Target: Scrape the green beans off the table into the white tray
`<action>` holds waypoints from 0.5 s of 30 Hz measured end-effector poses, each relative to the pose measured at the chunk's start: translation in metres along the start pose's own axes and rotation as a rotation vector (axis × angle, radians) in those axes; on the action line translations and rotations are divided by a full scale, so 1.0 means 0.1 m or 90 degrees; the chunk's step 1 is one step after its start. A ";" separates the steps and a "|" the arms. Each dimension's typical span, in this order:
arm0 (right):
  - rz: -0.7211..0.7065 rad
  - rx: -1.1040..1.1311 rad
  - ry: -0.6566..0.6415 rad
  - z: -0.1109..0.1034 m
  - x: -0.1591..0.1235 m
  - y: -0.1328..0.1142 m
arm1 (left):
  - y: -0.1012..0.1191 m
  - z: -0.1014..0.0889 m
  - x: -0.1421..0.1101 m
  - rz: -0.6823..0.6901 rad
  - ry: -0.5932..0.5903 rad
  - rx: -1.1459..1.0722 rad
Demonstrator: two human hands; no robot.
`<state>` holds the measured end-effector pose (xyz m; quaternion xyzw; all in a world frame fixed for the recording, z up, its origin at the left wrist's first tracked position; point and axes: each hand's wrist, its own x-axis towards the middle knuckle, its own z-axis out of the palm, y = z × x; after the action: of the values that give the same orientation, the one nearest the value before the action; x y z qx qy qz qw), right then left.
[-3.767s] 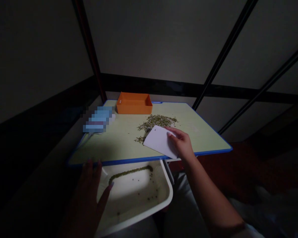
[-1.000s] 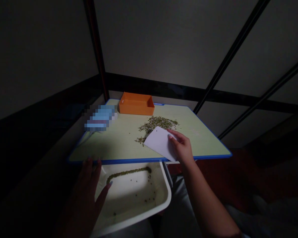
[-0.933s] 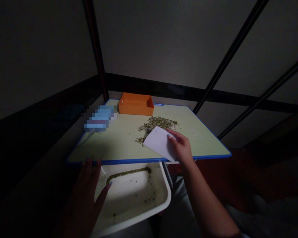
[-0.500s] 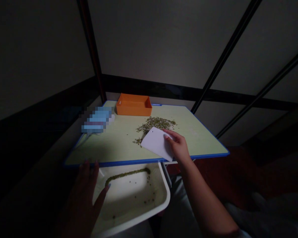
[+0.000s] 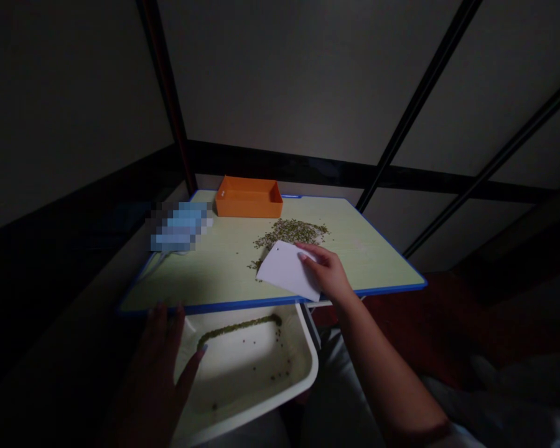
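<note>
My right hand (image 5: 324,269) pinches a stiff white card (image 5: 287,269) with a small hole near one corner. The card is tilted over the near side of a scattered pile of small greenish beans (image 5: 292,231) on the pale tabletop (image 5: 214,261). Beneath the table's front edge sits a white plastic tub (image 5: 313,367), with a band of beans (image 5: 238,326) along its far inner side and a few loose ones on its floor. Around the tub's left side is my left hand (image 5: 161,367), thumb inside the wall, the other fingers outside and in deep shadow.
An orange open box (image 5: 249,200) stands at the table's back left. Left of it lies a blurred-out bluish item (image 5: 180,227) with a pale cord-like part. A blue rim (image 5: 387,290) borders the table. Dark-framed panels (image 5: 280,81) rise behind.
My right hand and the card have shifted slightly left, and the card lies flatter towards the near table edge. The view has turned a little. My left hand keeps its place at the tub.
</note>
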<state>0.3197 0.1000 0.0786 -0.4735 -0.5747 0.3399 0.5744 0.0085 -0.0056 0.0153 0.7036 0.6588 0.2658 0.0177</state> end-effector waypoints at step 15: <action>0.044 -0.003 -0.091 -0.05 -0.01 0.00 | 0.00 0.03 0.00 0.012 0.031 0.011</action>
<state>0.3243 0.0979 0.0785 -0.4691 -0.5983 0.3914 0.5185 0.0096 -0.0043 0.0123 0.7031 0.6549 0.2772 -0.0071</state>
